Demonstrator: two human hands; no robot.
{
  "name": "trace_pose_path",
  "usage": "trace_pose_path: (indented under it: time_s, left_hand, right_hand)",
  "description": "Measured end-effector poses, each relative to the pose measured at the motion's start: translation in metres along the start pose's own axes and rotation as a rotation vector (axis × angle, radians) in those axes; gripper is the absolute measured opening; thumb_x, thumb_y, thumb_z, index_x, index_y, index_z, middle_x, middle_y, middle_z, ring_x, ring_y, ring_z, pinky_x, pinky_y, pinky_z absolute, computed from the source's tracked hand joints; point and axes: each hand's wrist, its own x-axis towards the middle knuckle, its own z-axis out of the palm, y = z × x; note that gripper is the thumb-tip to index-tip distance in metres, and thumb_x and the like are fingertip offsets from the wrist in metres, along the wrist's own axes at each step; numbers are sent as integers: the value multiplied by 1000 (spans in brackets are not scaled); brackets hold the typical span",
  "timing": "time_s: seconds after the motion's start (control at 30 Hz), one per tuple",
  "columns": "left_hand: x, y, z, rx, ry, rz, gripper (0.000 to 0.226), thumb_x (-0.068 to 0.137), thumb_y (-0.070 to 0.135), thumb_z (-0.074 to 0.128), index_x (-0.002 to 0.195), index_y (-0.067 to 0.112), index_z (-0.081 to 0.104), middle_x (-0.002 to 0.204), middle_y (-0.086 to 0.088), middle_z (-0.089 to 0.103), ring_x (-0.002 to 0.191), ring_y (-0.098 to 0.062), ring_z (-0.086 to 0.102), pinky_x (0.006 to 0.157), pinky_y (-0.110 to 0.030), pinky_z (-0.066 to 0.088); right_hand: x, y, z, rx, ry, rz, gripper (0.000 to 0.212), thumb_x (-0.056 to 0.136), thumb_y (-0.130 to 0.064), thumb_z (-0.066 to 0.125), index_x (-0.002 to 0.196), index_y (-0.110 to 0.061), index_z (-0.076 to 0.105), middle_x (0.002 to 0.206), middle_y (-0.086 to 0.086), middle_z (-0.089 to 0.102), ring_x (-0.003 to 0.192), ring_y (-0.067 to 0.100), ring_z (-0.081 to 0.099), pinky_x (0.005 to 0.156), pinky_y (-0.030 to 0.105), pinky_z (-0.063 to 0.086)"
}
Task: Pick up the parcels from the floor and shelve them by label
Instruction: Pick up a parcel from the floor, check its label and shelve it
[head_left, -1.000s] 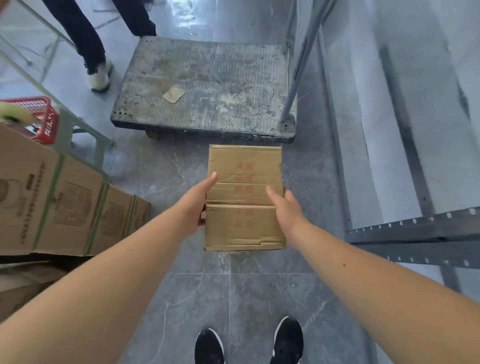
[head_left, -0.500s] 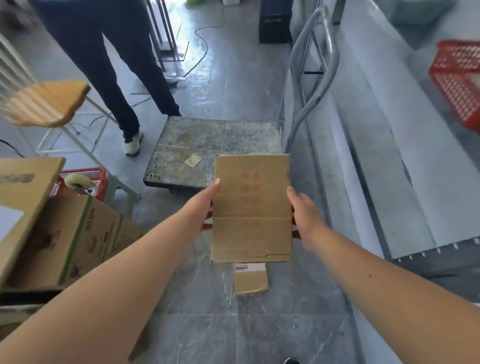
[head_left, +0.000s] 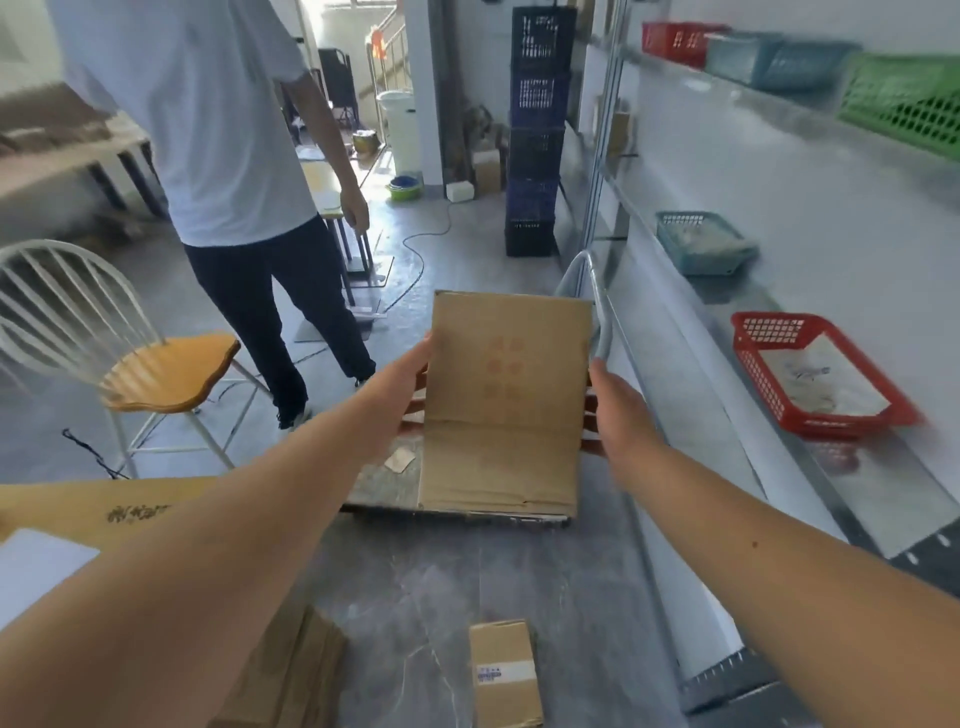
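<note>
I hold a brown cardboard parcel (head_left: 506, 405) with faded red print in front of me at chest height, above the floor. My left hand (head_left: 410, 387) grips its left edge and my right hand (head_left: 613, 410) grips its right edge. A second, smaller parcel (head_left: 504, 673) with a white label lies on the grey floor below. The metal shelving (head_left: 769, 322) runs along the right, with a red basket (head_left: 810, 374) and a teal basket (head_left: 701, 241) on its middle shelf.
A person in a white shirt (head_left: 234, 156) stands ahead on the left. A white chair with an orange seat (head_left: 156, 364) stands at left. A flat cart (head_left: 384, 483) sits behind the parcel. Big cartons (head_left: 104, 506) are at lower left. Dark crates (head_left: 535, 130) are stacked at the back.
My view has lifted from the floor to the room. The parcel has risen with both hands on it, and the small labelled parcel on the floor has come into sight below.
</note>
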Motion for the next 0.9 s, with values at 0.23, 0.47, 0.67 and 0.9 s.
trace_pose_path:
  time_s: [0.23,0.47,0.67,0.9]
  left_hand:
    - [-52,99,-19,-3,67,175,81,89,88,41,138,28,68,138,7,71,134,-20,60,121,-55,39]
    - [-110,169,-24,20,119,301,72,99,79,28,125,27,71,119,7,73,103,-17,64,105,-47,35]
    - [-137,196,-39,-77,104,314,76,93,86,33,109,25,76,96,9,73,91,-19,66,100,-45,50]
    - [-170,215,-44,-142,60,351,82,90,87,40,121,21,77,113,6,79,106,-29,74,104,-54,56]
  right_hand:
    - [-35,-105,-11,-96,-25,-273,64,113,-42,29,127,13,59,121,34,64,91,30,66,63,24,41]
    - [-70,-174,-17,48,-21,-298,48,109,-54,33,99,-22,68,110,5,70,88,18,66,70,33,49]
    - [-105,-209,-25,164,-120,-228,53,101,-68,45,103,-25,75,105,4,78,99,27,72,93,49,59]
    - [-130,-237,-32,210,-130,-282,45,102,-62,47,92,-28,75,78,-2,77,81,24,70,90,52,59]
